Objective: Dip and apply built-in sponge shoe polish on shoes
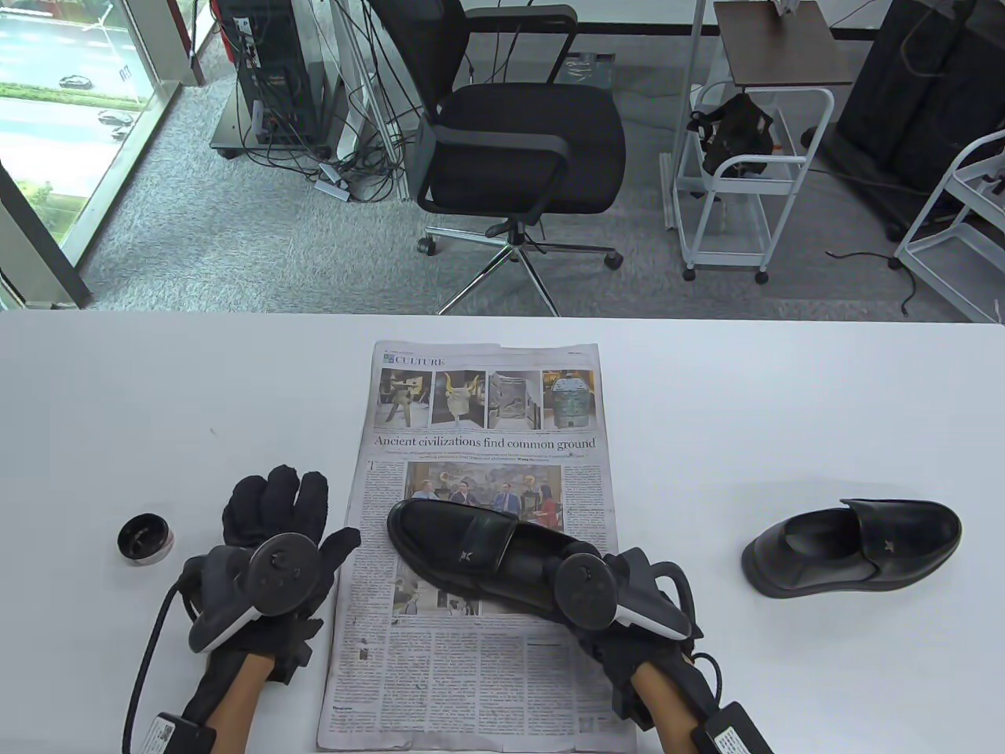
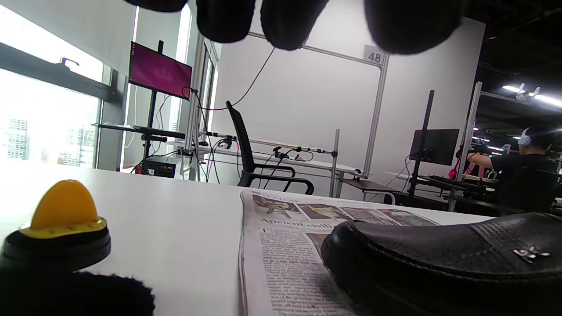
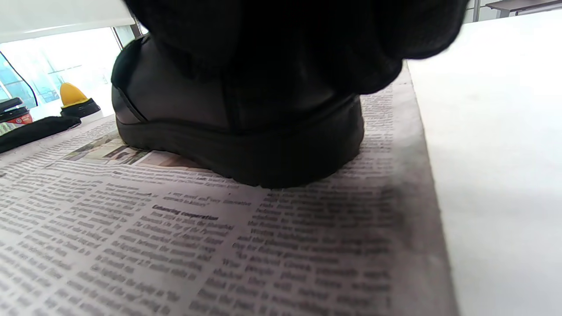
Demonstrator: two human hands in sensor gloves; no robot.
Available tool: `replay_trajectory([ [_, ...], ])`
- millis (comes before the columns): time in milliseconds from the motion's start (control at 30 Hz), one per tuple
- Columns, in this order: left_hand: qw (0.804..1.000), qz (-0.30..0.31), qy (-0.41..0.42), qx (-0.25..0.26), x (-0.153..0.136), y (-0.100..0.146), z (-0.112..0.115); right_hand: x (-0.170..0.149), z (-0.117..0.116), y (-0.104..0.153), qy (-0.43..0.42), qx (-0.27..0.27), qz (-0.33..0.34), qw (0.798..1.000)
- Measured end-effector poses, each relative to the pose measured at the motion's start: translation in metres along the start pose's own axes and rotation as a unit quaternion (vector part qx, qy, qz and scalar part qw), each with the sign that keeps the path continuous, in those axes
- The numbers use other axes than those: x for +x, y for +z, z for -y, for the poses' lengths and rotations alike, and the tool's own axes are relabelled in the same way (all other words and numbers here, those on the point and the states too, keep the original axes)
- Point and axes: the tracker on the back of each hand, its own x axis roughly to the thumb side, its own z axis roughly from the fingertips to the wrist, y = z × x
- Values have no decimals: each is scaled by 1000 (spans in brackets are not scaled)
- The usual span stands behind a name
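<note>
A black loafer [image 1: 471, 554] is laid diagonally on the newspaper [image 1: 479, 675], toe toward the far left, its heel gripped by the right hand [image 1: 620, 597]. The left hand [image 1: 271, 542] is held spread and empty just beside the newspaper, near the sponge polish applicator [image 2: 59, 232].

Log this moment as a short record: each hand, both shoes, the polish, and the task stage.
left hand: open, flat on the table, holding nothing
right hand: grips heel end of the shoe on the newspaper
second shoe: on bare table, to the right
polish tin: open, left of the left hand
sponge applicator: standing on the table, untouched
stage: polishing not yet begun
</note>
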Motion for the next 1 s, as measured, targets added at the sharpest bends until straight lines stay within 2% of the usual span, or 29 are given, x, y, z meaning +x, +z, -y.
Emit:
replay_trajectory([
  [100,1000,3,9,-2,-5,0,6,2,4,-1,34,-15,11,999],
  [167,1000,3,12,-1,-7,1,8,6,10,-3,75,-58,34,995],
  [267,1000,3,14,-1,-8,3,8,5,21,-5,51,-64,31,996],
  [433,999,6,35,-7,-10,3,12,-2,53,-8,31,-112,-13,993],
  [600,999,22,44,-17,-8,3,14,-27,89,-18,-9,-179,-100,979],
  [700,998,32,51,-16,-4,4,14,-47,100,-23,-16,-213,-163,963],
  [767,998,39,55,-15,-1,5,14,-64,105,-26,-25,-233,-234,944],
  [800,997,48,58,-15,1,6,15,-74,105,-26,-23,-235,-291,927],
  [867,997,56,59,-18,3,6,16,-84,104,-26,-22,-246,-338,908],
  [933,996,61,56,-23,6,7,17,-101,103,-22,-68,-255,-389,883],
  [1000,996,64,57,-25,8,8,18,-112,101,-17,-124,-265,-406,866],
])
